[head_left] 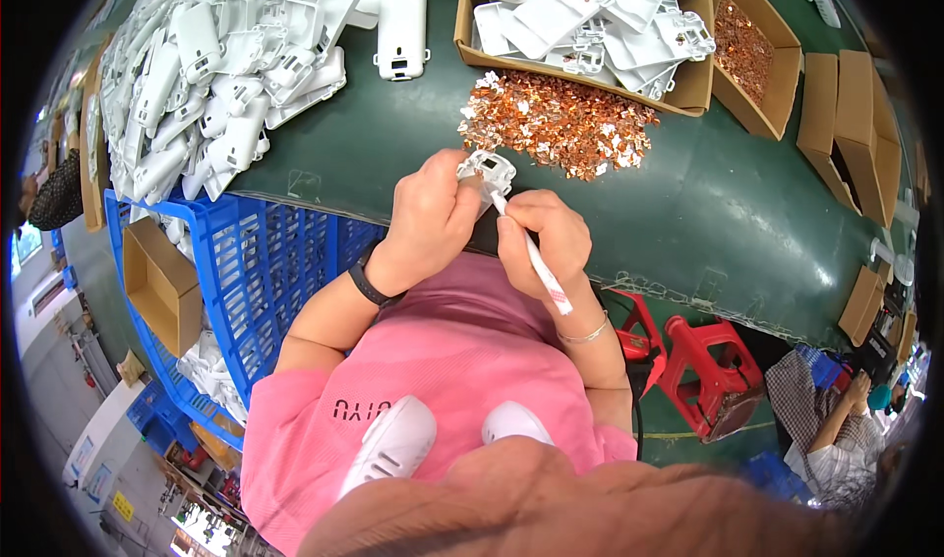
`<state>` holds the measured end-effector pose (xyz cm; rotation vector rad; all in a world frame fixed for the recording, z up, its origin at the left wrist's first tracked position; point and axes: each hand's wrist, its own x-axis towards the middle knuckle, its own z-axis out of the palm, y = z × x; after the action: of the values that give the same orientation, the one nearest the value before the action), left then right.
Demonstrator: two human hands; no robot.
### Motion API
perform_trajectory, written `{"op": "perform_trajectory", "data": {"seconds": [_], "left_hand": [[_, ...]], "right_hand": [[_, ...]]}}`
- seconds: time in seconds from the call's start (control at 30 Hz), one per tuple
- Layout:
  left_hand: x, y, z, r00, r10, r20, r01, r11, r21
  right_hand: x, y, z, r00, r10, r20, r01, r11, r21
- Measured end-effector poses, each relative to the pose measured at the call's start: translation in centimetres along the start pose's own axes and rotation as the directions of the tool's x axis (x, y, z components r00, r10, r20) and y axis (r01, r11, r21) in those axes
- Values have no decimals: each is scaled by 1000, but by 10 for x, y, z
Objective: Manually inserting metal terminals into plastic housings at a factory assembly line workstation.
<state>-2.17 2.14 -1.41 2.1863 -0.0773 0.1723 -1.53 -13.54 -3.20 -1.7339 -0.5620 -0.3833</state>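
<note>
Over the near edge of the green table, my left hand [430, 213] is closed around a white plastic housing [489, 170], whose far end with a dark opening sticks out past my fingers. My right hand [547, 242] pinches a slim white pen-like tool [544, 275] with reddish marks near its rear end. The tool's tip is at the housing, though the exact contact is too small to make out. Just beyond my hands lies a heap of small copper-coloured and silvery metal pieces [556, 124].
White housings [187, 85] pile up at the far left; one housing [401, 34] lies apart. A cardboard box [703, 36] holds more housings, another box [787, 90] copper pieces. A blue crate [231, 262] stands left, a red stool [713, 375] right. Another person [836, 429] sits lower right.
</note>
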Motion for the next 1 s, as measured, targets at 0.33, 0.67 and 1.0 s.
{"op": "perform_trajectory", "data": {"seconds": [0.33, 0.67, 1.0], "left_hand": [[-3, 4, -2, 999, 46, 28, -44, 997, -56], [58, 38, -12, 952, 250, -178, -277, 949, -149], [182, 65, 3, 787, 531, -315, -534, 841, 84]], "right_hand": [[3, 1, 4, 987, -3, 162, 19, 995, -98], [-2, -3, -14, 951, -40, -305, 56, 998, 43], [2, -1, -14, 947, -90, -310, 78, 996, -52]]}}
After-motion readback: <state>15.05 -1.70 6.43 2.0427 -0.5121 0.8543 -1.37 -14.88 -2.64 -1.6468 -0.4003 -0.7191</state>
